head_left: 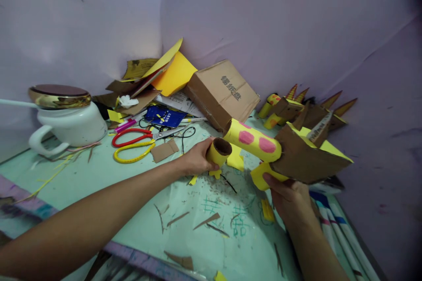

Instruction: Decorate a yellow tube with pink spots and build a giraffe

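Observation:
My left hand (199, 157) is closed around a short yellow-covered cardboard tube (217, 154), its open brown end facing up. In my right hand (290, 195) is a cardboard figure (310, 156), gripped low by a yellow piece under its body. A yellow tube with pink spots (253, 140) sticks out from the figure towards the left, above the short tube and apart from it. Brown cardboard and yellow paper form the figure's angular side. My right fingers are partly hidden behind it. Small yellow paper scraps (235, 158) lie on the table behind my left hand.
Scissors with red and yellow handles (133, 145) lie left of centre. A white lidded mug (70, 125) stands at the far left. Behind are a cardboard box (226, 88) and stacked paper. Similar cardboard figures (286, 107) stand at back right. Cardboard scraps (207, 220) litter the table.

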Tool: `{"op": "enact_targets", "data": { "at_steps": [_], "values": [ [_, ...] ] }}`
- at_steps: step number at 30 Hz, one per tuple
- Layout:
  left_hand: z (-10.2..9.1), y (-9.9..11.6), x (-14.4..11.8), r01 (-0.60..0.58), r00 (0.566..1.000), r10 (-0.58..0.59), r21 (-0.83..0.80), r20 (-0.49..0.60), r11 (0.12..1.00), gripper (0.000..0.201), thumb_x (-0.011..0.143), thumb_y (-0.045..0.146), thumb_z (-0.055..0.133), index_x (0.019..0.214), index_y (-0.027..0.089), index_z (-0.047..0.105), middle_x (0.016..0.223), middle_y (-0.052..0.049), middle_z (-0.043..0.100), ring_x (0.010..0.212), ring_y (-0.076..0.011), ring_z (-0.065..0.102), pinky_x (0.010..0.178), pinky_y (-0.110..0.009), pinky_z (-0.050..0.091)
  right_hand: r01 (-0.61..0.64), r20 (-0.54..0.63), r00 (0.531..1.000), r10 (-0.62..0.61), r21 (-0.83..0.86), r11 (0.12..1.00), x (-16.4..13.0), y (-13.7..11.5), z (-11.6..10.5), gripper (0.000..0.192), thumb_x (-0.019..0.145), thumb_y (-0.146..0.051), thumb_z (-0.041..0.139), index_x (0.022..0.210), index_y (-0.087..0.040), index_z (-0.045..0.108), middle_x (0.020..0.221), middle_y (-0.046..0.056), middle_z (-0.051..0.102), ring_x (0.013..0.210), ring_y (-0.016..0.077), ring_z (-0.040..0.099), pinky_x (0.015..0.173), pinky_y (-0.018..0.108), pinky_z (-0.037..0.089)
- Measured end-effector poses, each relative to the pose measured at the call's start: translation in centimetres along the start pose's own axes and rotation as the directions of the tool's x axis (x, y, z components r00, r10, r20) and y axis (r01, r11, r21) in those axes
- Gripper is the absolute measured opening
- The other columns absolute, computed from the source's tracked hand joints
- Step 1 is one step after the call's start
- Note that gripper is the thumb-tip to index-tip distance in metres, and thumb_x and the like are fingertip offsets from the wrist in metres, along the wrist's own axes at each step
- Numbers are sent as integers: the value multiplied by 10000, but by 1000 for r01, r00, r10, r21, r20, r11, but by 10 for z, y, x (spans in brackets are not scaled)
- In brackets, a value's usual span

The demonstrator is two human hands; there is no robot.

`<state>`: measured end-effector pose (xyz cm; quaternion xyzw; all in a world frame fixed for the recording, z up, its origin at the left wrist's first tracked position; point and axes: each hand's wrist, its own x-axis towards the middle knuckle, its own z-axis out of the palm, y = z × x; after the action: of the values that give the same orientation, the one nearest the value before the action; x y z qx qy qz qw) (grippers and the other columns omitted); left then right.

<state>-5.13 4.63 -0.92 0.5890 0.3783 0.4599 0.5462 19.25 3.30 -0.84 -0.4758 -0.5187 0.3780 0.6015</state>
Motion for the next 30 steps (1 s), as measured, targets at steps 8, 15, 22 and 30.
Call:
{"op": "enact_targets", "data": {
  "at_steps": [8,15,22,30],
  "values": [
    [0,18,-3,-27,988,10,-109,-154,994,529,511,152,771,996,146,560,956,-49,628,892,-221,589,769,-335,477,-39,-11,999,42,181,983,-4,-21,9,432,540,-194,791,955,-234,680,987,41,706,1032,291,610,932,482,434],
    [-3,46,-10,-43,976,-38,-358,-215,933,547,525,197,789,1020,151,562,936,-48,656,839,-204,619,737,-314,497,-123,-97,981,167,351,928,-5,-37,12,461,496,-207,806,941,-245,693,1015,27,685,1081,269,572,1005,474,378],
    [0,44,-10,-36,973,-65,-428,-220,903,535,509,162,804,995,146,581,894,-35,669,800,-187,630,734,-309,513,-141,-83,978,191,413,900,-5,-40,13,479,477,-158,782,935,-255,679,988,4,696,1023,230,609,995,417,387],
    [1,44,-6,-13,913,-143,-377,-382,926,490,472,158,802,918,134,601,842,-31,675,756,-183,622,685,-298,513,-143,-81,978,192,410,901,-6,-40,13,453,504,-168,776,937,-257,676,971,16,698,1043,250,593,1046,487,307]
  ]
}}
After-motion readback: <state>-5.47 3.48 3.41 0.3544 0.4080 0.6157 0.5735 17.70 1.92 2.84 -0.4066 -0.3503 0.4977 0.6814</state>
